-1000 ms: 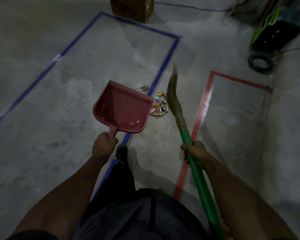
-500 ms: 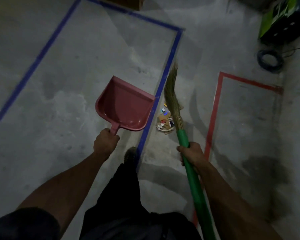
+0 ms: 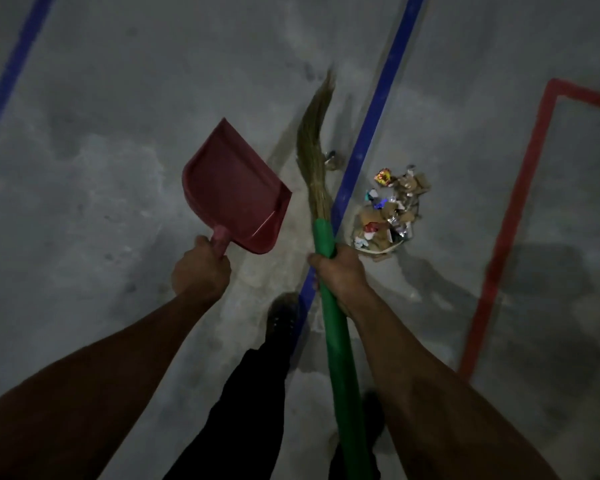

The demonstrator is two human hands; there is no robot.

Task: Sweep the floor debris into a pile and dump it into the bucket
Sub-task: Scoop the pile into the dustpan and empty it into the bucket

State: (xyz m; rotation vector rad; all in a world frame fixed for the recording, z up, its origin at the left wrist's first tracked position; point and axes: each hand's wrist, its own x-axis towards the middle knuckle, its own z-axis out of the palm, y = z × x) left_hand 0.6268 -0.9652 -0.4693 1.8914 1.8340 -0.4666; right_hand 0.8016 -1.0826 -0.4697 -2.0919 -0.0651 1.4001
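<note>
Debris pile: scraps of cardboard, foil and coloured wrappers, already gathered into a loose heap on the grey concrete floor. Lying just to the right of the blue tape line, between it and the red tape outline, well apart from either hand. One stray bit left on the other side of the blue line, just beside the bristles.

Broom angled forward across the blue line, grass bristles pointing away, their tips apparently off the ground, though hard to tell in the dim light. Green handle wrapped by the right hand, fingers curled round it just below the bristle binding, probably choked up that high for short, controlled strokes close to the feet.

Dustpan, red plastic, gripped at its short handle by the left hand, fist closed round it. Held clear of the floor and tilted with the mouth facing away, nothing visible inside; likely carried ready rather than set down, since the heap sits on the far side of the broom.

Dark trousers and a shoe on the blue line below. No bucket in view. Judging from this: piling largely done, stray bit and scooping not yet.
</note>
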